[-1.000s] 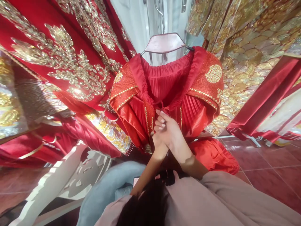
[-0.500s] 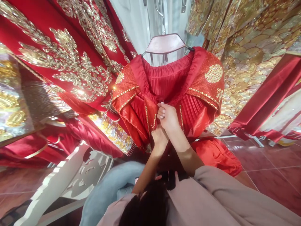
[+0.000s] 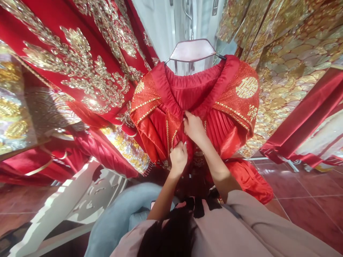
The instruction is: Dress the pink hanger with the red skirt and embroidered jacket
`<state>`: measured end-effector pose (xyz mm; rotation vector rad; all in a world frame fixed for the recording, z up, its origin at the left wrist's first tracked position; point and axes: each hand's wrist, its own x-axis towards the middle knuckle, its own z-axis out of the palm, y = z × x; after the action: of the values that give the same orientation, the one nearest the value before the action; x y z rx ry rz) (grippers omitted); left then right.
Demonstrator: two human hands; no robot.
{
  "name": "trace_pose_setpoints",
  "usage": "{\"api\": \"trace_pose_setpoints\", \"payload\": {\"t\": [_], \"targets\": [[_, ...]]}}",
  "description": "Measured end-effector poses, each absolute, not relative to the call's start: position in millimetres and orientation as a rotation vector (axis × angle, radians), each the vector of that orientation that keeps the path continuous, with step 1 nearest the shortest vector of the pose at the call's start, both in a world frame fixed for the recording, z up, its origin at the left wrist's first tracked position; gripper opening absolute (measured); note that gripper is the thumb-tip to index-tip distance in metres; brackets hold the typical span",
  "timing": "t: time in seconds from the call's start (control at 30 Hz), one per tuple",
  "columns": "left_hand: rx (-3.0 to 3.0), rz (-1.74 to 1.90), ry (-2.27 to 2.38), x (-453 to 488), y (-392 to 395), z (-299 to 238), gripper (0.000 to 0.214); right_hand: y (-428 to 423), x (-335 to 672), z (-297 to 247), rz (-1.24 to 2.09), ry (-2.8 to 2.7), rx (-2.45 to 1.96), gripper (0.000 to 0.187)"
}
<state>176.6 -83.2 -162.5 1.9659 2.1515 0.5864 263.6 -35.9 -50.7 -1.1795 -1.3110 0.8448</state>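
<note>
- Human hands: two in total, comprising one left hand (image 3: 179,157) and one right hand (image 3: 194,126).
- Red pleated garment (image 3: 222,128) with gathered neckline: one.
- Clothes hanger (image 3: 193,50): one, bearing a single metal hook (image 3: 192,26).
- Orange-red shoulder panels (image 3: 229,91): two, one per side of the neckline.
- Round gold emblem (image 3: 247,87): one shown in full.
- Beaded lines (image 3: 167,134) down the garment's front: at least three visible.
- White openwork frame (image 3: 53,207): one.
- Denim-clad leg (image 3: 107,217): one visible.
- Gold scale-patterned cloth (image 3: 292,53): number of pieces indeterminate, owing to overlap.
</note>
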Motion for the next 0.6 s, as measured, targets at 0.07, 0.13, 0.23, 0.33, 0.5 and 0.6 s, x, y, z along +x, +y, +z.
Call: {"api": "trace_pose_setpoints", "payload": {"t": [0.07, 0.13, 0.23, 0.33, 0.5, 0.6], "targets": [[1.942, 0.57, 2.171, 176.1, -83.5, -161.5, 0.036, -37.1, 267.1, -48.8, 0.621, -1.535, -1.32, 0.017], [1.933, 0.557, 2.178, 173.0, -82.5, -160.1, 0.036, -49.8, 273.6, -51.6, 0.439, -1.686, -1.348, 0.019], [1.928, 0.584, 2.186, 166.5, -78.6, -156.1, 0.035, -78.9, 281.0, -62.8, 0.432, -1.741, -1.319, 0.023], [1.884, 0.63, 2.202, 161.7, -71.2, -150.3, 0.036, -102.6, 277.8, -75.7, 0.473, -1.687, -1.416, 0.024], [1.822, 0.642, 2.184, 156.4, -55.7, -145.6, 0.039, -119.5, 263.5, -84.4, 0.648, -1.784, -1.332, 0.035], [1.77, 0.817, 2.092, 154.0, -56.0, -146.0, 0.033, -119.1, 265.0, -84.6, 0.653, -1.789, -1.309, 0.033]]}}
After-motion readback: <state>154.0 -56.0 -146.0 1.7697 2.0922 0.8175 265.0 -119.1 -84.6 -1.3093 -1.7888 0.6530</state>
